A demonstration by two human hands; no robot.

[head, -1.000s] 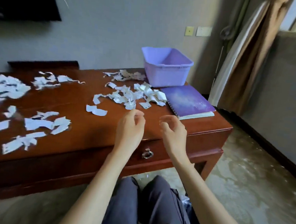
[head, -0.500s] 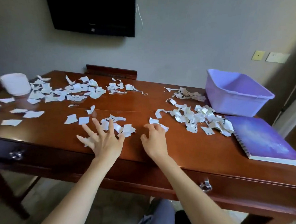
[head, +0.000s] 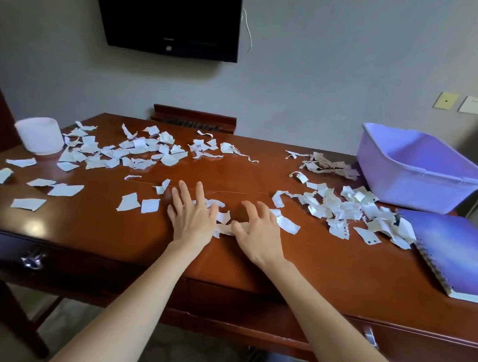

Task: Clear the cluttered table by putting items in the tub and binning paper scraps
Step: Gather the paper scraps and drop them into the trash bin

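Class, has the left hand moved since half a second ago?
Yes: the left hand slid right, away from the square scrap, toward the right hand.

Table is carrying the whole lot: the tub is sitting at the back right, the notebook is lying just in front of it, and a container is standing at the back left. Paper scraps are lying scattered across the top, left, middle and right. The left hand and right hand are resting side by side at the front middle, with a few scraps between them.
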